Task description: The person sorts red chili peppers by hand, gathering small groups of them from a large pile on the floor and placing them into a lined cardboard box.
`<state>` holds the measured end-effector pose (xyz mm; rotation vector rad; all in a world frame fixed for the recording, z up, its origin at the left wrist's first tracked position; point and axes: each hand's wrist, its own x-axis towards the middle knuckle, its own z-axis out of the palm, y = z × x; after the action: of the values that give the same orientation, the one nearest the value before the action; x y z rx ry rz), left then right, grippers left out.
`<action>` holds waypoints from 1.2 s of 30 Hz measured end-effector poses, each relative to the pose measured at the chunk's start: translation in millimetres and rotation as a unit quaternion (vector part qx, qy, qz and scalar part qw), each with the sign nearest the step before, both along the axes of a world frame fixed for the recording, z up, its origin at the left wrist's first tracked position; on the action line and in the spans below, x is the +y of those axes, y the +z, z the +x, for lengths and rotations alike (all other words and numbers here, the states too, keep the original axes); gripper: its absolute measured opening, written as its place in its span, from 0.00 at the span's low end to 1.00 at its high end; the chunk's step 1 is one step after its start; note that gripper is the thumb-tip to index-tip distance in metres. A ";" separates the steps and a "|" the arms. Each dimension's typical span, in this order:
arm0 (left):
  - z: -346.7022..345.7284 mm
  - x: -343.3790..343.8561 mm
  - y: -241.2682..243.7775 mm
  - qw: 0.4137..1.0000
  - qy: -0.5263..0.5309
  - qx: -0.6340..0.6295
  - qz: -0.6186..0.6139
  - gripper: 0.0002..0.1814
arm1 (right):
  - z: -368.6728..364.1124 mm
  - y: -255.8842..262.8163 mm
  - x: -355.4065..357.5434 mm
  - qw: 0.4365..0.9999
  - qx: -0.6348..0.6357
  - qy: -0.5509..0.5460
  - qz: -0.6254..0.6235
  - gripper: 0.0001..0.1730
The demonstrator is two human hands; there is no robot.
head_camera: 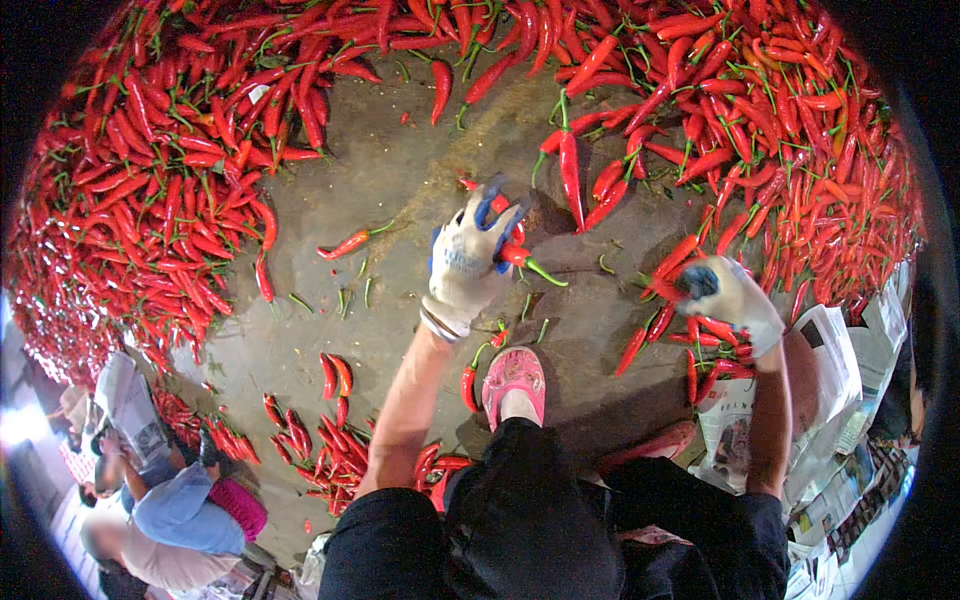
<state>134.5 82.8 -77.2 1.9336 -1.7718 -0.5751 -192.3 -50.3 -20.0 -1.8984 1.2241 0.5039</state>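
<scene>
My left hand [472, 247], in a white knit glove with blue on the fingers, is near the middle with its fingers curled around a red chili pepper [514, 255] whose green stem points right. Another bit of red shows between its fingers. On the right, my right hand [724, 292], gloved alike and slightly blurred, has its fingertips on a red chili pepper [664, 287]; whether it grips it is unclear. Loose chilies [705, 341] lie just below that hand. A long chili [570, 169] rests on the concrete floor beyond my hands.
Large chili heaps spread at left [150, 187] and right [795, 135]. A smaller pile [337, 457] lies beside my left arm. My pink shoe [514, 379] is on the floor. Newspapers [825, 360] lie at right. Seated people [172, 510] are at lower left, and cut stems [367, 292] are scattered about.
</scene>
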 end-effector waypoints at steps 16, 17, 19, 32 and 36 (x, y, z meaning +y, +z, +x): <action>16.0 10.6 -6.4 0.999 0.007 0.005 0.050 0.21 | 165.5 -65.3 -5.6 0.965 0.014 -0.001 -0.264 0.26; 15.2 13.3 -3.1 0.996 0.039 0.062 0.042 0.20 | 155.1 -65.6 -7.3 0.969 -0.020 -0.052 -0.241 0.22; 27.0 40.9 -26.6 0.923 0.121 0.362 0.043 0.20 | 130.9 -38.4 -8.5 0.973 -0.112 -0.186 -0.076 0.18; -34.3 16.4 -23.1 0.571 0.227 0.784 0.083 0.19 | 157.3 -56.9 17.2 0.963 0.024 -0.003 -0.267 0.31; -29.2 9.7 -14.0 0.583 0.234 0.776 0.054 0.19 | 155.8 -62.0 3.2 0.979 -0.014 0.023 -0.202 0.28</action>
<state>105.3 92.4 -91.3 0.9344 -0.0548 -1.4760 -36.5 -47.0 -82.0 -2.2692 1.3415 0.2617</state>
